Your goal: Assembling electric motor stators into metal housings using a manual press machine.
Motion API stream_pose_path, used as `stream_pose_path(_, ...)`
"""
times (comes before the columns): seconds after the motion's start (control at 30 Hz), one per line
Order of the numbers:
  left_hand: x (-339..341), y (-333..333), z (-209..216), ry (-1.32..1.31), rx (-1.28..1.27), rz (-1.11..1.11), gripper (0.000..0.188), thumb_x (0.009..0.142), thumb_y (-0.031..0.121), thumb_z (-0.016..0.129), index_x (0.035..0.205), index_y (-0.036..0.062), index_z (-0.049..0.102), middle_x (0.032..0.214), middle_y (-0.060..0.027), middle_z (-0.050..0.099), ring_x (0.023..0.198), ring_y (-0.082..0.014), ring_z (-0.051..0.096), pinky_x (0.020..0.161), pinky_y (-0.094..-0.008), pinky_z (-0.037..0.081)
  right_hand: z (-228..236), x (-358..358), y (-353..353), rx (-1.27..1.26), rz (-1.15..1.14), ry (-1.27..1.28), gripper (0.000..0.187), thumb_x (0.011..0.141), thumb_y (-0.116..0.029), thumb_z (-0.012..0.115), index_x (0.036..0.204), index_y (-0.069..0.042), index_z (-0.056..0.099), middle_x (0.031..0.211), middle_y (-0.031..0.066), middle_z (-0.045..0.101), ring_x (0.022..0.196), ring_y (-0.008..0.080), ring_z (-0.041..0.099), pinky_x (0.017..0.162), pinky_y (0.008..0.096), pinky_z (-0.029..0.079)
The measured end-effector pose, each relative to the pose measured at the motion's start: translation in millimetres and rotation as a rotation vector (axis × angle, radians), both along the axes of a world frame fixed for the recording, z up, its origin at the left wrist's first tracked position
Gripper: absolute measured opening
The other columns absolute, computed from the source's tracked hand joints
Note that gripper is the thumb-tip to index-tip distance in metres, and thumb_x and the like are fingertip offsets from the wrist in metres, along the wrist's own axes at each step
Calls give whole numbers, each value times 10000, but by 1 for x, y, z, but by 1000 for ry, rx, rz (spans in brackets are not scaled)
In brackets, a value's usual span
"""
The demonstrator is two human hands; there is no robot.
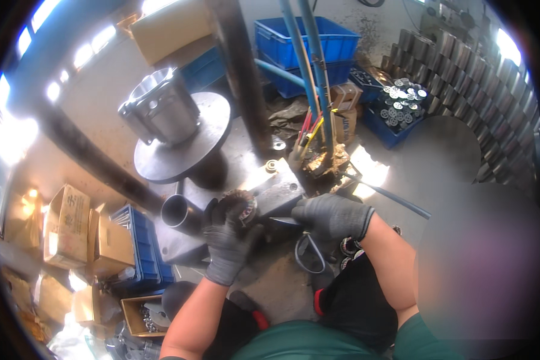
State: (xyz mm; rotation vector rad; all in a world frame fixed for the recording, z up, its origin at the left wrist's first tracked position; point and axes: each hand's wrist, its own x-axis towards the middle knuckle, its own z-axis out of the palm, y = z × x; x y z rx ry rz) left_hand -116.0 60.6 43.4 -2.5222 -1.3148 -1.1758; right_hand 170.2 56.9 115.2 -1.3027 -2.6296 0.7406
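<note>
Clasps a round part (246, 207), dark with a reddish and pale rim, between thumb and fingers of the gloved left hand (227, 247), at the metal bench (240, 165). Grips scissors (285, 221) in the gloved right hand (333, 216), pointing the blade left toward the round part, near its edge, with a looped handle hanging below. Has a dark tube (194, 217) just left of the left hand and a small round fitting (272, 167) beyond both hands. Farther out, shows a wide disc (216, 123) bearing a silver housing (167, 114), cardboard boxes (66, 231) at the left, a blue bin (391, 139) of small wheel-like parts (397, 103) at the upper right, and stacked metal cylinders (456, 66) at the far right.
</note>
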Motion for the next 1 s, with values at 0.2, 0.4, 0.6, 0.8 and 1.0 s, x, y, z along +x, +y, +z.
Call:
stream_pose_path(0.2, -14, 32, -59, 76, 56, 58, 441, 981, 137, 783, 1387, 32, 645, 1345, -137, 682, 1270, -311, 633, 1130, -445, 488, -18, -1, 2, 47, -38, 286, 534, 831, -127, 783, 1358, -117, 703, 1151, 202, 774, 1078, 399, 759, 933, 469, 602)
stream_pose_path(0.4, -21, 27, -5, -172, -361, -274, 480, 943, 30, 778, 1404, -14, 653, 1505, -152, 591, 1420, -291, 556, 1174, -402, 467, -50, -37, 26, 236, -70, 102, 336, 858, -105, 705, 1185, -68, 770, 1166, 201, 757, 1106, 372, 741, 1001, 447, 568)
stream_pose_path(0.6, 15, 35, -16, -159, -414, -200, 657, 923, 41, 808, 1526, 9, 548, 1540, -156, 560, 1433, -279, 543, 1192, -387, 443, -66, -19, 21, 443, -279, 166, 299, 850, -91, 694, 1139, -65, 765, 1147, 191, 749, 1100, 372, 734, 1007, 452, 562)
stream_pose_path(0.8, -24, 46, -35, -69, -428, 17, 732, 889, 77, 845, 1545, 25, 526, 1427, -135, 635, 1331, -285, 610, 1137, -409, 490, -18, -31, 4, 355, -119, 378, 334, 840, -10, 631, 1156, -48, 736, 1165, 181, 733, 1155, 377, 702, 1026, 455, 553)
stream_pose_path(1.0, 12, 40, -13, 100, -176, -59, 645, 762, 266, 926, 1304, 77, 631, 1325, -222, 633, 1230, -432, 607, 1063, -510, 518, -28, -20, -3, 66, -174, 23, 311, 860, -93, 706, 1169, -54, 707, 1034, 251, 764, 999, 422, 760, 849, 517, 601)
